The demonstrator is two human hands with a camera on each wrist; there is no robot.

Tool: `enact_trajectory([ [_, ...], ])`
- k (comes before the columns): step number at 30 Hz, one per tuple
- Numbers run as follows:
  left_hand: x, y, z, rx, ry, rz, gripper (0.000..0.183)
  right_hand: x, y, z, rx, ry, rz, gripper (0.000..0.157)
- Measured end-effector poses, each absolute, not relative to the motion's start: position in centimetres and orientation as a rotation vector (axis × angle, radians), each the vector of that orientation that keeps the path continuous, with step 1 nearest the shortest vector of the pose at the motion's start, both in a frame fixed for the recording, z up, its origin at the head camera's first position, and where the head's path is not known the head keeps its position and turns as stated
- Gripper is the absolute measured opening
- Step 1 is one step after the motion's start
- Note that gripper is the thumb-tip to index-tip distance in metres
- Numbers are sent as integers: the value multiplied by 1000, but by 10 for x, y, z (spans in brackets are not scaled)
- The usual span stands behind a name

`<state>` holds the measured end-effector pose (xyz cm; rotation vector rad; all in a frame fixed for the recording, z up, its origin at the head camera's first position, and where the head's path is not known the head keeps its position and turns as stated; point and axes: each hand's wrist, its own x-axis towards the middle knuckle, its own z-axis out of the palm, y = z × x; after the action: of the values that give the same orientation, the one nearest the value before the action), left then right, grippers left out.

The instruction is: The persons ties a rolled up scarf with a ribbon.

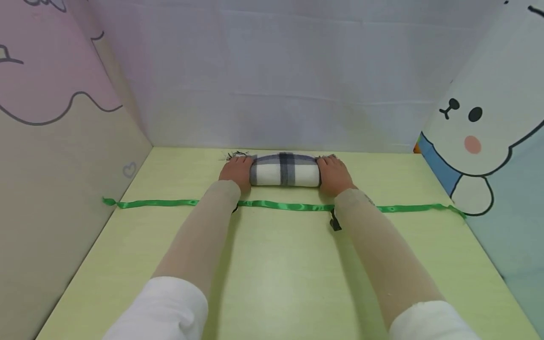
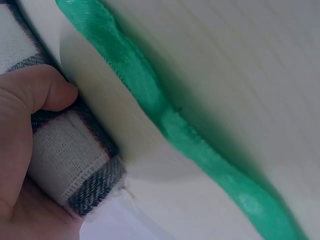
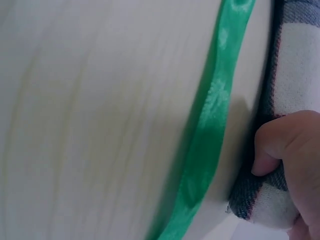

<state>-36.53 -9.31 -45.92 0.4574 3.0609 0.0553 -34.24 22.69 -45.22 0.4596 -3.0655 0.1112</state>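
A rolled plaid scarf [image 1: 268,174] in white, grey and dark blue, fringed at its far left corner, lies across the far part of the table. My left hand [image 1: 239,171] grips its left end; in the left wrist view the thumb [image 2: 57,92] bends over the near side of the cloth [image 2: 75,145]. At the right end, my right hand [image 1: 333,174] holds the roll the same way, thumb [image 3: 272,145] curled against the fabric [image 3: 302,70] in the right wrist view. The fingers on the far side are mostly hidden.
A green ribbon [image 1: 280,205] runs across the pale yellow table [image 1: 276,269], nearer than the scarf and passing under both forearms. A white cloth wall [image 1: 289,75] rises behind. Printed cartoon panels stand at the left [image 1: 51,165] and right [image 1: 497,137].
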Motion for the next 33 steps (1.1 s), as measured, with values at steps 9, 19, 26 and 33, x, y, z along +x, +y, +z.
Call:
enact_trajectory([
  [9,-366,-94,-454,550,3066,-107,65,-338,230,-450,447,-3041,66,64],
  [19,-368,-107,-454,587,3177,-106,53,-336,232,-446,463,-3012,154,50],
  [26,-370,-115,-449,635,3221,-91,54,-334,234,-440,461,-2963,238,53],
  [33,-368,-120,-440,669,3248,-71,51,-329,236,-433,464,-2912,299,54],
])
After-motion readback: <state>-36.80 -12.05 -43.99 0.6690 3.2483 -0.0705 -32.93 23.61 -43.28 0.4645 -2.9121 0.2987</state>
